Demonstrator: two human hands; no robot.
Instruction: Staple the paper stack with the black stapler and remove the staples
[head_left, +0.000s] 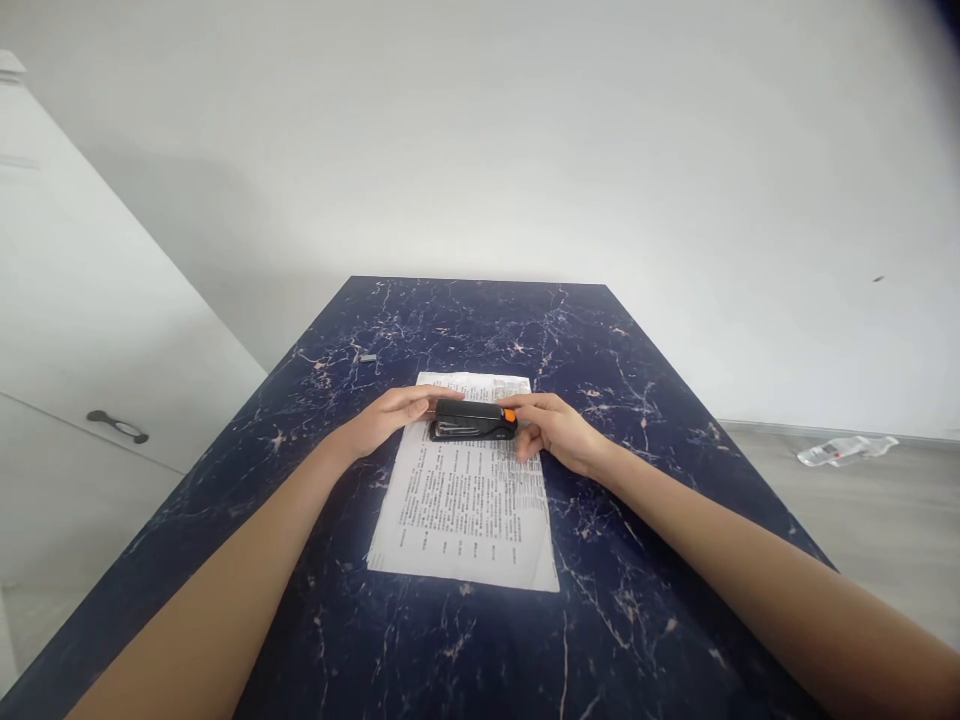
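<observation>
A black stapler (474, 422) with an orange end lies crosswise over a printed sheet of paper (465, 540), its jaw side toward the left. My left hand (382, 418) is at the stapler's left end, its fingers stretched out flat behind it and the thumb by the tip. At the orange end, my right hand (561, 432) has its fingers around the stapler, partly behind it and partly in front. Some fingertips of both hands are hidden by the stapler.
The dark blue marbled table (480, 325) carries a small strip (367, 357), perhaps staples, at back left. A white wall stands behind. On the left is a white cabinet with a black handle (118, 426). A clear plastic wrapper (846, 450) lies on the floor at right.
</observation>
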